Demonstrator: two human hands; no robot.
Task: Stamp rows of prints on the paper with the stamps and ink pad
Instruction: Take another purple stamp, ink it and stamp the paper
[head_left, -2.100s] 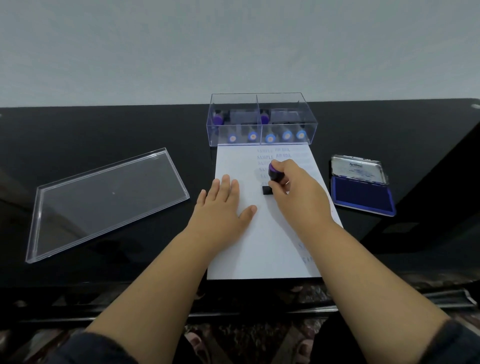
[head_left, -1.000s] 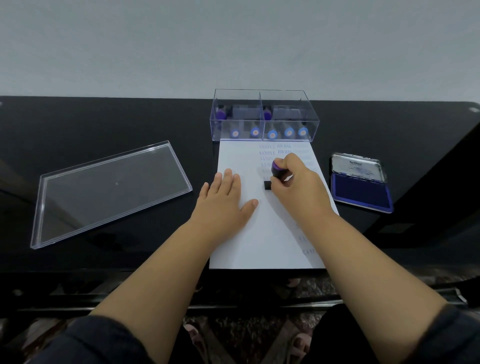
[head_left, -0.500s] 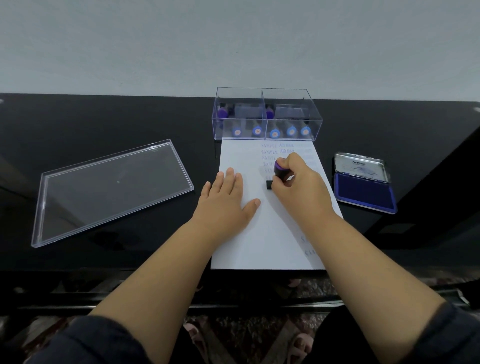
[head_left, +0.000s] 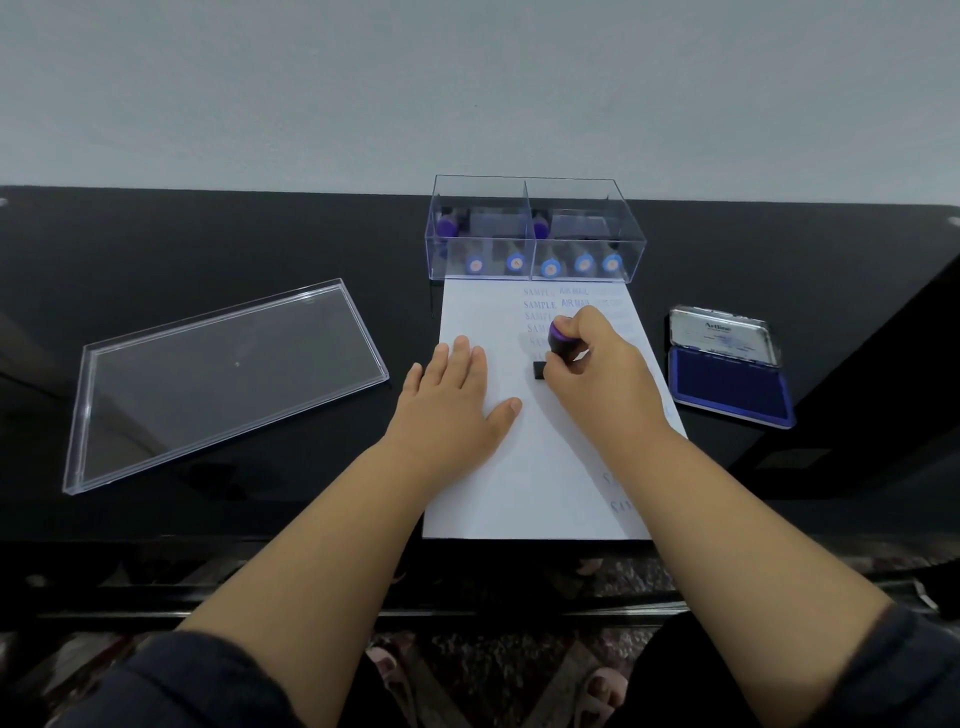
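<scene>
1. Where the right hand (head_left: 597, 379) covers the paper (head_left: 540, 467), most of the stamp's base and part of the printed rows are hidden; only the purple knob of the stamp (head_left: 561, 338) and one black corner of its base show.
2. Prints near the paper's far edge read "SAMPLE" and "AIR MAIL"; fainter prints further right, and those beside the right forearm near the paper's right edge, are too pale or cut off to read.
3. Stamps inside the clear box (head_left: 535, 228), at the table's (head_left: 208, 234) far edge, appear only as blue round ends and purple knobs; their types cannot be told.
4. Right-hand fingers (head_left: 589, 322) are curled round the stamp's handle, gripping it, base down on the paper's middle.
5. Left hand (head_left: 452, 405) lies flat on the paper's left part, fingers straight and close together, thumb spread, holding nothing.
6. Ink pad (head_left: 727, 384), lid raised, lies on the table right of the paper, apart from it.
7. Clear lid (head_left: 223, 379) lies flat toward the table's left side.
</scene>
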